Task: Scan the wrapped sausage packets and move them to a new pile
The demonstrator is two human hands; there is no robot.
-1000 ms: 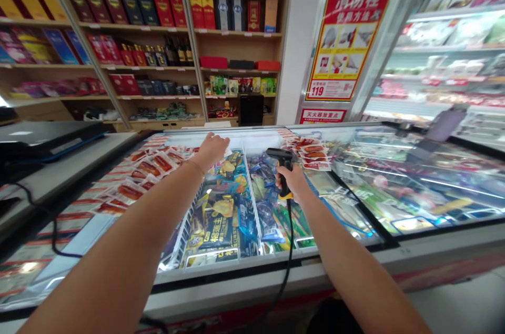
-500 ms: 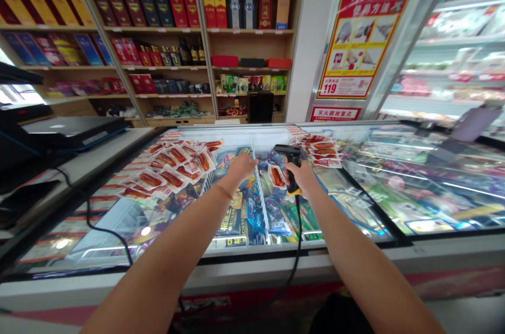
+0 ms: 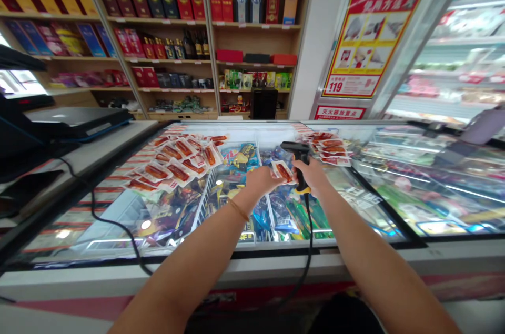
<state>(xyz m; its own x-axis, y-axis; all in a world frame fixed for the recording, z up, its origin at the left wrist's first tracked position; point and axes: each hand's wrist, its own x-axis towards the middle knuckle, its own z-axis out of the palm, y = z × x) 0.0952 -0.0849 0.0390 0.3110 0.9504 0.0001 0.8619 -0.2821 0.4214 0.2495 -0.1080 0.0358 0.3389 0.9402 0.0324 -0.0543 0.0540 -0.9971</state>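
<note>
Both bare arms reach forward and converge. The left forearm slants up from the bottom edge toward the right, and at the left wrist the line bends further rightward. The left hand is back-upward, fingers bunched and pointing at its partner — whether they pinch is hard to tell. The right forearm slants in leftward; the right hand is curled in a firm grip — near the left, slightly farther forward.
</note>
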